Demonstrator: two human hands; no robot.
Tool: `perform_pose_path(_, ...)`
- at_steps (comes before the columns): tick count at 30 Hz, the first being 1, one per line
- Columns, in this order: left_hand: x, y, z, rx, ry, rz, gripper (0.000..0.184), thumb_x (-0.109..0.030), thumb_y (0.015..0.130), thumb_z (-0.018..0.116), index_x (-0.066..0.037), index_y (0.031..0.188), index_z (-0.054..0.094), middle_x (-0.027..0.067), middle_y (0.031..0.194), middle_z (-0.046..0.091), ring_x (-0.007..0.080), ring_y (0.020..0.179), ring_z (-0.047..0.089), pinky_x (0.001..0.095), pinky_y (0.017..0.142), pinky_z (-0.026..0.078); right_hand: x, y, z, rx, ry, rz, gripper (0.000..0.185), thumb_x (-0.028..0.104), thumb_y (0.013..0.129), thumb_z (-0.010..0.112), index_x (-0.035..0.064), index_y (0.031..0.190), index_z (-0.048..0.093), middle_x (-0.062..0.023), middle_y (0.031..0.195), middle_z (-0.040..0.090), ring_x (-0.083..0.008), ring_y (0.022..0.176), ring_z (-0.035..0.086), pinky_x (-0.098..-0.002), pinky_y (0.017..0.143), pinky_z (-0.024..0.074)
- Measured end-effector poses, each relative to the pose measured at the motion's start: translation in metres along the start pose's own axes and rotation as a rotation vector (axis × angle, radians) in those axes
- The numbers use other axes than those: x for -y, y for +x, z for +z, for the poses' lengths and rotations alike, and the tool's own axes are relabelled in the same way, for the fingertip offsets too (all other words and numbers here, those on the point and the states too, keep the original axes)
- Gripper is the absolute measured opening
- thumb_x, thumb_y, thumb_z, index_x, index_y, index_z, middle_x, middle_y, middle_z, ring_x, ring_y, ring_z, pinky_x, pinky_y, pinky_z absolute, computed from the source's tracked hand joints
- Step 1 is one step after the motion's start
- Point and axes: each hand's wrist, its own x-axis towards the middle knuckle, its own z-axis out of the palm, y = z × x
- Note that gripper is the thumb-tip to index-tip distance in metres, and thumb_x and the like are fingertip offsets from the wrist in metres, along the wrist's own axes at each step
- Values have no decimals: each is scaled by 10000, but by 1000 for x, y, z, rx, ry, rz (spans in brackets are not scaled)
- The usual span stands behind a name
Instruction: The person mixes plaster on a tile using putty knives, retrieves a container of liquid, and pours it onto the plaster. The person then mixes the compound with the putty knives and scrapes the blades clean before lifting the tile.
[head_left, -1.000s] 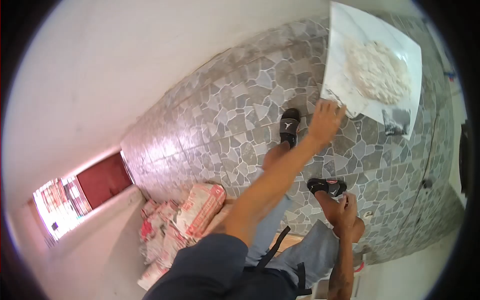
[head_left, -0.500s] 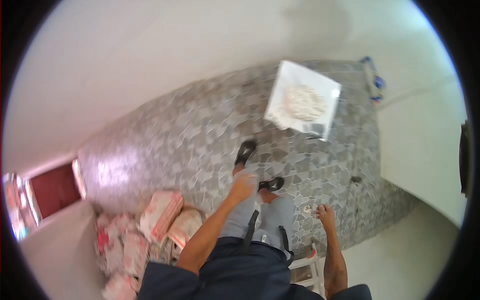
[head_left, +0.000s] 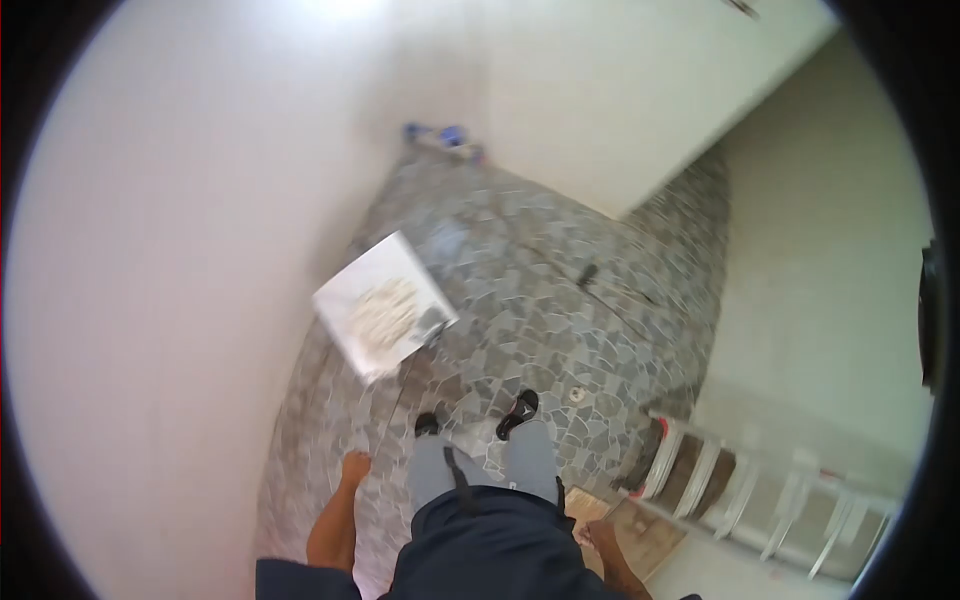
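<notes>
Left grip (head_left: 356, 466) hangs out to the side over the stone-patterned floor (head_left: 480, 260), fingers loosely curled in; from up here I can't tell whether they meet or hold anything. Right grip (head_left: 597, 537) is low beside the hip, fingers bent; whether they're apart or together I can't make out either.

White sheet (head_left: 397, 260) lies on the floor ahead and to the left, near the left wall (head_left: 180, 280), set at a slant. Pale heap (head_left: 385, 312) spread over its middle, with more of the same at the corner nearest the left grip. Dark grey patch (head_left: 432, 320) at the right-hand corner. Left grip is near the sheet, but apart from it.

Right grip shows against a wooden board (head_left: 640, 538); I can't judge contact. Aluminium ladder (head_left: 660, 455) on my right, slanting away along the right wall (head_left: 810, 300), red at its near end.

Both shoes (head_left: 518, 414) on the floor, toes forward. Farther out: small dark object (head_left: 587, 274) on the stone pattern, and a blurred blue-and-pale item (head_left: 447, 138) at the far wall's foot.
</notes>
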Motion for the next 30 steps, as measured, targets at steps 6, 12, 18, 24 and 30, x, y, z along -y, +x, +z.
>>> perform_pose_path(6, -194, 164, -129, 51, -873, -610, 229, -182, 970, 584, -55, 1149, 648, 60, 888, 687, 161, 684, 667, 317, 577, 546, 34, -35, 8, -207, -145, 301, 163, 90, 989, 532, -20, 965, 651, -143, 839, 676, -226, 729, 683, -361, 604, 603)
perform_pose_path(12, -423, 306, -179, 221, -966, -272, 258, -181, 978, 583, -38, 1181, 654, 48, 902, 682, 153, 681, 672, 271, 572, 534, 125, 108, -101, -181, -1070, -796, 183, 254, 902, 631, 99, 820, 684, -105, 779, 682, -303, 670, 664, -471, 584, 511)
perform_pose_path(18, -636, 417, -224, 329, -694, -101, 310, -196, 963, 595, -39, 1222, 662, 61, 970, 705, 150, 834, 701, 271, 697, 550, 441, 107, -158, -382, -9, -407, 280, 206, 990, 500, 4, 945, 689, -97, 825, 700, -176, 750, 692, -315, 634, 578)
perform_pose_path(24, -724, 570, -201, 475, -599, -199, 296, -229, 961, 595, -49, 1187, 661, 90, 977, 712, 201, 812, 719, 333, 654, 573, 520, 150, -238, -409, 263, -460, 301, 260, 983, 525, 0, 960, 676, -86, 805, 682, -190, 691, 680, -331, 628, 575)
perform_pose_path(30, -835, 695, -205, 555, -452, -163, 232, -240, 967, 589, -59, 1084, 673, 99, 897, 717, 210, 723, 709, 366, 603, 575, 490, 120, -229, -443, 533, 65, 167, 109, 920, 523, 21, 860, 652, -117, 754, 680, -188, 560, 644, -309, 531, 574)
